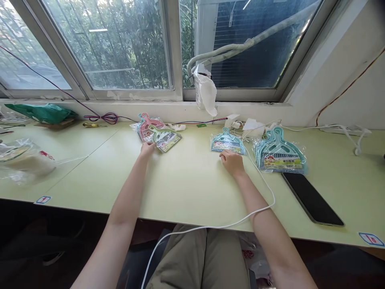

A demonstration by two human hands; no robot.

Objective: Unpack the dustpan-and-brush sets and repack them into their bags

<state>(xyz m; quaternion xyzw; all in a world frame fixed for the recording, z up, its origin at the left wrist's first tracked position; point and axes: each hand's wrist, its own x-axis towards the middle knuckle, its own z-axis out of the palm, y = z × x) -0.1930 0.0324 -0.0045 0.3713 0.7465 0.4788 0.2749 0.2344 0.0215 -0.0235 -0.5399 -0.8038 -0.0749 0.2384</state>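
My left hand (pixel 148 149) pinches the near left edge of a green dustpan-and-brush set (pixel 165 137) in clear wrapping. That green set lies tilted, overlapping pink dustpan sets (pixel 145 123) behind it. To the right, my right hand (pixel 232 161) has its fingers curled at the lower edge of a light blue dustpan-and-brush set (pixel 227 141), which lies flat on the table. A pile of wrapped teal dustpan sets (pixel 281 146) lies farther right.
A black phone (pixel 311 198) lies at the right of the pale green table (pixel 186 188). A white cable (pixel 267 185) runs across my right forearm. At the left are a clear plastic bag (pixel 27 158), a green bag (pixel 45 112) and a yellow-handled tool (pixel 90 125). Windows stand behind.
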